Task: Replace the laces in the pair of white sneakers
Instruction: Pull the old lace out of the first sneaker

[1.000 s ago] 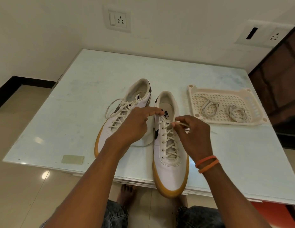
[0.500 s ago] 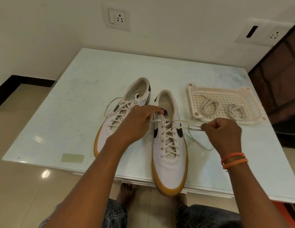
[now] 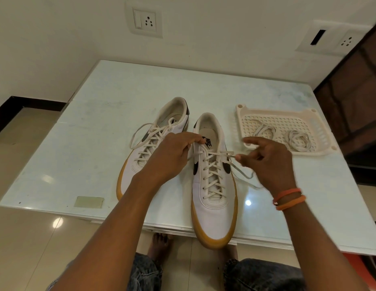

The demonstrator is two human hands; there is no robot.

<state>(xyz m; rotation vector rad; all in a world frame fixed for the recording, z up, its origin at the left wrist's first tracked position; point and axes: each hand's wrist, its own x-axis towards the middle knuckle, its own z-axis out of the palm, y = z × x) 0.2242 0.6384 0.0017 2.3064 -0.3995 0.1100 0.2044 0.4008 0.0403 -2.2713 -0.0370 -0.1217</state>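
Two white sneakers with tan soles stand on the table, toes toward me. The right sneaker [image 3: 214, 202] is laced; its top lace [image 3: 222, 153] runs sideways out to my right hand [image 3: 266, 162], which pinches the lace end just right of the shoe, with the index finger stretched out. A loose loop of that lace lies on the table below the hand. My left hand [image 3: 172, 156] grips the right sneaker's collar at the top eyelets. The left sneaker [image 3: 149, 143] is laced, with a loose loop at its left.
A cream perforated tray [image 3: 321, 131] at the back right of the glass table [image 3: 99, 122] holds two coiled laces [image 3: 298, 140]. The right sneaker's toe overhangs the table's near edge. My knees and a bare foot show below. A taped patch lies at the front left.
My right hand first pulled the lace out to the right, then came back toward the shoe and loosened its fist, index finger now extended. My left hand stayed on the collar.
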